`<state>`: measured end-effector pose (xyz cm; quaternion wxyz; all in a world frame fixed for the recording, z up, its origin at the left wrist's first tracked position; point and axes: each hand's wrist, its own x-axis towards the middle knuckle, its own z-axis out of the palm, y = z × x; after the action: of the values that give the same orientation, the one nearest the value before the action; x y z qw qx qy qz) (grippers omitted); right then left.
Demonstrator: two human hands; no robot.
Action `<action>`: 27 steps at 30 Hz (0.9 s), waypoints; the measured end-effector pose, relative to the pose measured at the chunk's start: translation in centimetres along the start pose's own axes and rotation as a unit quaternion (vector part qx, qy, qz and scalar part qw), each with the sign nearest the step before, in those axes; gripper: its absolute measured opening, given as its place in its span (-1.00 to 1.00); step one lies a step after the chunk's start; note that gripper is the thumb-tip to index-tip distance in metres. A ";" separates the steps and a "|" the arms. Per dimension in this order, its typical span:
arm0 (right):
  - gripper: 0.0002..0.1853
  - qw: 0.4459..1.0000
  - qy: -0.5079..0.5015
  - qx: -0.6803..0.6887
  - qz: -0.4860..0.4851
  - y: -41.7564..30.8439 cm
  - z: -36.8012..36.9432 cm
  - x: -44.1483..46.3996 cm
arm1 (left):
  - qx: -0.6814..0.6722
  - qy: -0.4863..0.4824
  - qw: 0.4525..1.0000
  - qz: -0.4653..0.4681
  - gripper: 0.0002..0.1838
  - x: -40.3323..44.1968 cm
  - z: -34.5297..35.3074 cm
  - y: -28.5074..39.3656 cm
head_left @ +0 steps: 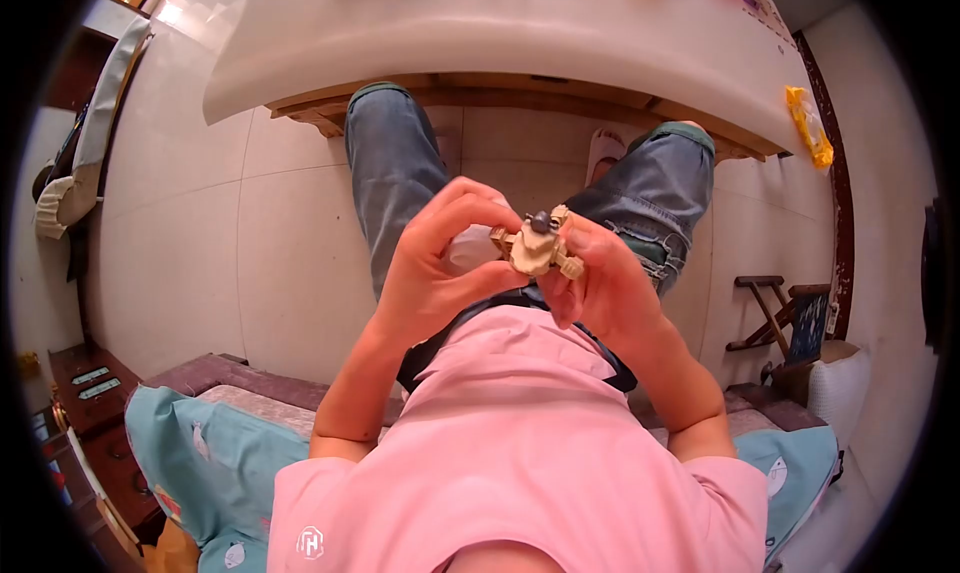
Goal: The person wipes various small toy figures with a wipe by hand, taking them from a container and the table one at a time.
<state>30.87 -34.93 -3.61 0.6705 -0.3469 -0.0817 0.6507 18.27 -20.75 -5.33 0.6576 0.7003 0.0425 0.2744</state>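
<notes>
A small tan toy figure (536,249) with jointed-looking limbs and a dark grey part on top is held between both hands above my lap. My left hand (440,243) curves round its left side, thumb and fingertips closed on a limb. On the other side my right hand (612,281) pinches the figure's right limbs between thumb and fingers. Something whitish (472,248) shows within the curl of the left hand; I cannot tell what it is. The fingers hide parts of the figure's sides.
Ahead stands a table with a pale cover (500,48). A yellow packet (808,125) hangs by its right end. A folding stool (785,318) stands on the tiled floor at right. I sit on a sofa with a teal cover (215,463); a dark wooden cabinet (105,423) is at left.
</notes>
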 end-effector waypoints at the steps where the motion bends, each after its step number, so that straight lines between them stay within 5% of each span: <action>1: -0.82 1.000 -0.008 -0.026 0.005 0.0 0.1 -0.1 | -0.070 -0.005 0.996 -0.053 -0.69 -0.1 0.0 0.1; 5: -0.82 0.982 0.017 -0.158 -0.105 0.7 -0.1 -0.4 | -0.224 -0.024 0.957 -0.181 -0.72 -0.8 0.0 0.8; 12: -0.75 0.910 -0.013 -0.299 -0.286 0.9 -0.8 0.1 | -0.238 -0.037 0.950 -0.198 -0.61 -1.0 0.4 1.0; 15: -0.80 0.906 0.016 -0.308 -0.290 0.9 -0.6 0.2 | -0.242 -0.032 0.950 -0.193 -0.59 -1.1 0.3 0.8; 21: -0.72 0.698 0.057 -0.549 -0.457 0.3 -0.2 0.6 | -0.248 -0.037 0.951 -0.181 -0.57 -1.1 0.1 1.0; 27: -0.72 0.566 0.062 -0.600 -0.562 -0.1 -0.3 0.9 | -0.236 -0.014 0.963 -0.128 -0.52 -1.7 0.7 -0.3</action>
<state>31.23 -34.22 -4.13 0.5417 -0.5931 -0.5904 -0.0792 17.28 -22.08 -6.15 0.8346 0.5175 0.0563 0.1800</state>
